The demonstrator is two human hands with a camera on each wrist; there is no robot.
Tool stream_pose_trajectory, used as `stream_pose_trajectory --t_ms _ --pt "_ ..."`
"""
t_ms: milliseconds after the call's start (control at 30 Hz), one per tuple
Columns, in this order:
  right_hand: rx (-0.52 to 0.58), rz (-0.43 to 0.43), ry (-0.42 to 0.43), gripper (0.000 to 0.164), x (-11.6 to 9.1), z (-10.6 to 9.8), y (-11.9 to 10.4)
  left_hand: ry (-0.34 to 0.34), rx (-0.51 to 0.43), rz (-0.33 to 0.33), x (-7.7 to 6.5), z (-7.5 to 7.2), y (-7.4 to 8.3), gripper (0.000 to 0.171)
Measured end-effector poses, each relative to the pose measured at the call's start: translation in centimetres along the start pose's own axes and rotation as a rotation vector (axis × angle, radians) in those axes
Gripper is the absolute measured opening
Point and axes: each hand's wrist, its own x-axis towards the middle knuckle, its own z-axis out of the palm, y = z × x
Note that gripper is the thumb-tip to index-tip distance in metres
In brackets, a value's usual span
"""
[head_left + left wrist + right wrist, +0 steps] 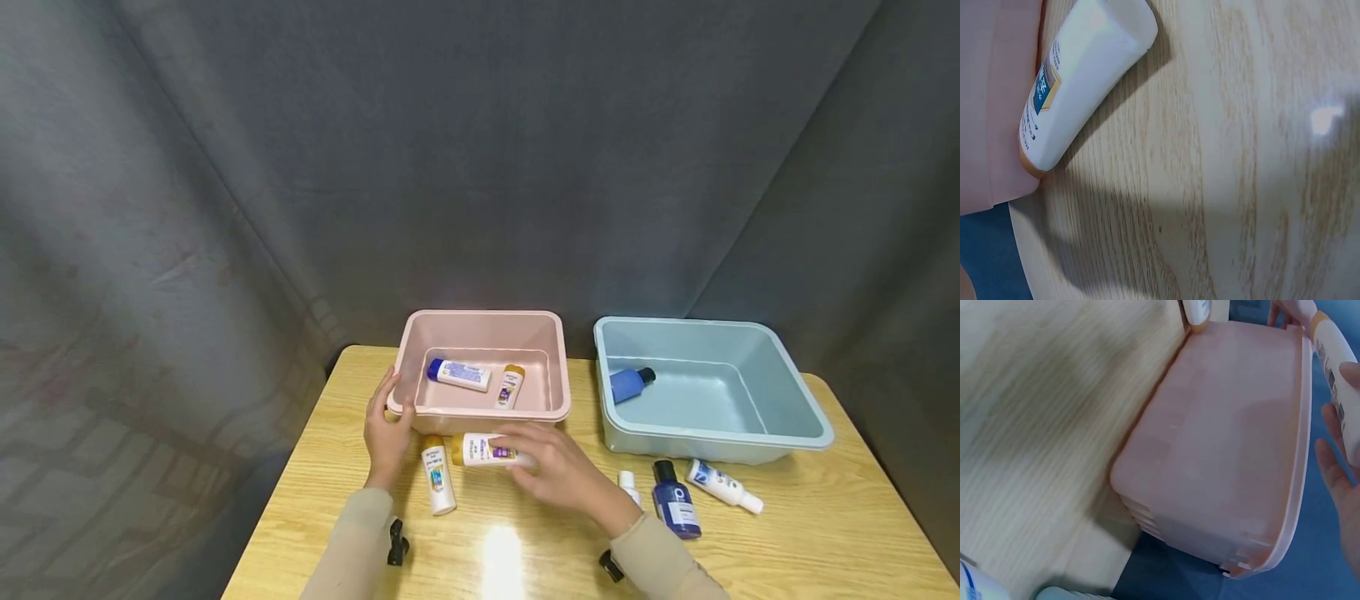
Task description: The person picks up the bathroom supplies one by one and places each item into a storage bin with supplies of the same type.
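Observation:
My right hand (551, 467) holds a white bottle with a yellow cap (480, 450) just in front of the pink bin (480, 422). In the right wrist view that bottle (1338, 375) lies between thumb and fingers, lifted beside the bin's rim. My left hand (386, 437) grips the bin's front left corner, thumb at the rim and fingers along the outer side. A second white bottle with a yellow cap (438, 479) lies on the table between the hands, cap against the bin. Inside the bin are a blue-capped white bottle (461, 375) and a small yellow-capped bottle (509, 387).
A light blue bin (712, 442) stands to the right with a blue, black-capped bottle (628, 385) inside. Before it lie a dark blue bottle (677, 504), a white bottle (723, 485) and another white-capped bottle (627, 483), partly hidden by my right arm. A grey curtain (480, 167) hangs behind the table.

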Motion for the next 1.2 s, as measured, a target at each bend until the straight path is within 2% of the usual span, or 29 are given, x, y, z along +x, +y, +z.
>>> stream_pose_trajectory --t_ms 267,433,1200 --pt "0.038 0.014 0.019 0.043 0.9 -0.5 0.0 -0.006 0.006 -0.004 0.0 -0.2 0.3 0.046" --pt "0.013 0.011 0.028 0.042 1.3 -0.7 0.1 -0.007 0.000 -0.001 0.0 -0.2 0.2 0.046" --pt "0.044 0.105 0.030 0.043 2.6 -1.2 0.4 -0.001 0.003 0.004 0.1 -0.1 0.3 0.046"
